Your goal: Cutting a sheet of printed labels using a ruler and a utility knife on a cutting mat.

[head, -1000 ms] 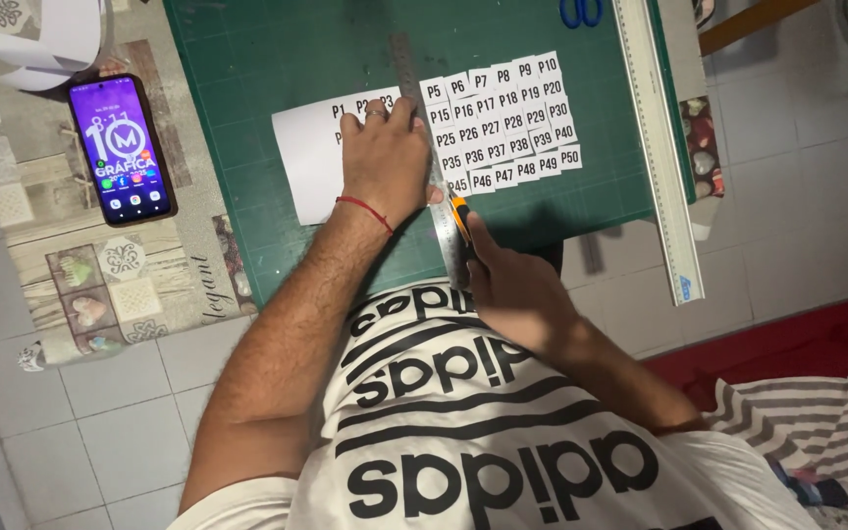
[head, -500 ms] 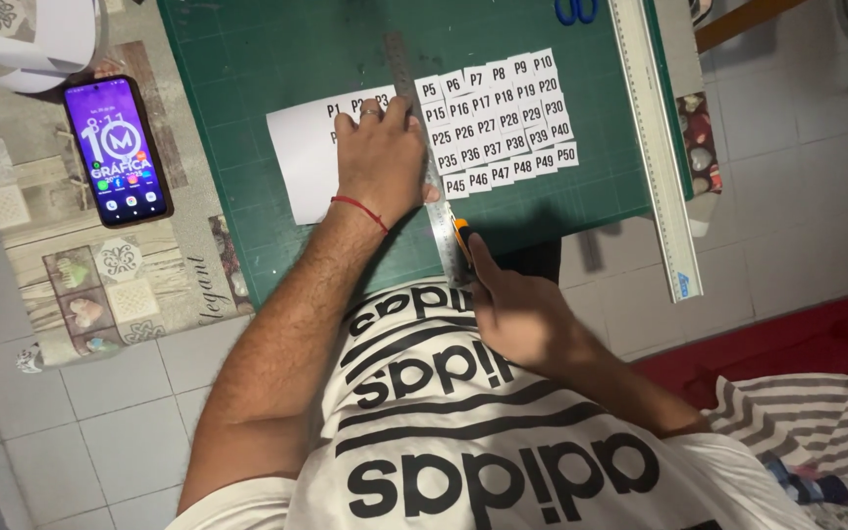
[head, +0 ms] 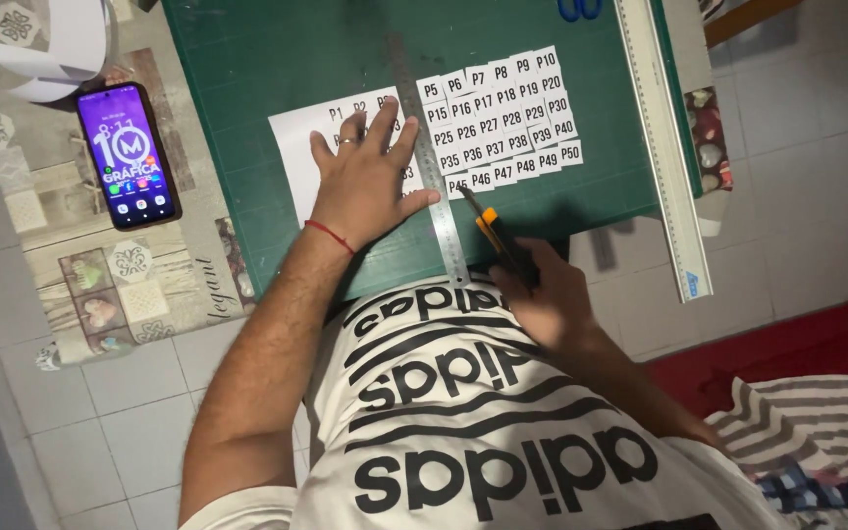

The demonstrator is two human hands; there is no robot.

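Pulled back, knife (head: 491, 236) points up-left beside steel ruler (head: 431, 167).

My left hand (head: 365, 186) lies flat on the white sheet (head: 296, 157), pressing the steel ruler (head: 431, 167), which runs as a narrow bar between that hand and the cut labels (head: 512, 118) just to its right, so my right hand (head: 547, 294) with the knife (head: 491, 231) has only the strip along the ruler's right edge near the front of the green mat (head: 247, 59). The far part of the mat lies open above the sheet and labels. On the left the phone (head: 128, 155) and a paper roll (head: 61, 49) take up the surface, and on the right the long white ruler (head: 662, 147) walls off the mat's edge.
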